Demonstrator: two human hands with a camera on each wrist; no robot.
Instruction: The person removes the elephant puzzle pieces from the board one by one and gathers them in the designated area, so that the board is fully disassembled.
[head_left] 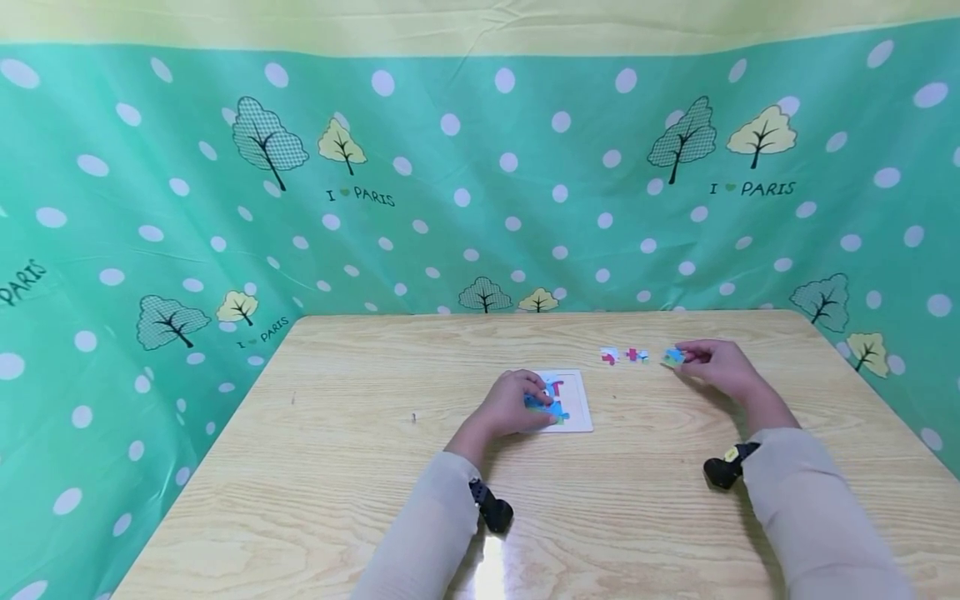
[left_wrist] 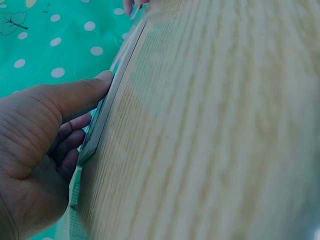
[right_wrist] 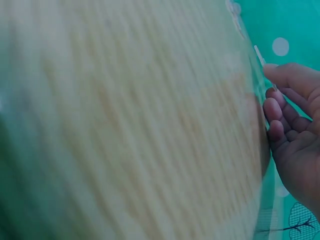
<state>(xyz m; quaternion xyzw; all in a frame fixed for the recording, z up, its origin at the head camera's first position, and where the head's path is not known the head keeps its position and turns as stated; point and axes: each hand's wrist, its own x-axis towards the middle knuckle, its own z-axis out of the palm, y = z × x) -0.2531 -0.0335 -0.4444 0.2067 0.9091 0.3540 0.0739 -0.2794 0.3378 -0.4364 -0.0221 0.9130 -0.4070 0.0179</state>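
Note:
A small white puzzle board (head_left: 580,408) lies on the table, partly filled with blue, red and green pieces. My left hand (head_left: 512,403) rests over its left side, the thumb and fingertips touching the pieces in it; the fingers cover part of the picture. From the left wrist view, the board (left_wrist: 112,95) appears edge-on, with the thumb (left_wrist: 95,90) on its upper face. To the right, my right hand (head_left: 716,364) pinches a blue and green puzzle piece (head_left: 673,357) between thumb and fingers. That puzzle piece (right_wrist: 259,55) looks thin and edge-on in the right wrist view.
Loose puzzle pieces lie in a row near the right hand: a white and red puzzle piece (head_left: 609,356) and a red and blue puzzle piece (head_left: 636,355). The wooden table (head_left: 337,467) ends at a green dotted curtain (head_left: 420,250) behind and at the sides.

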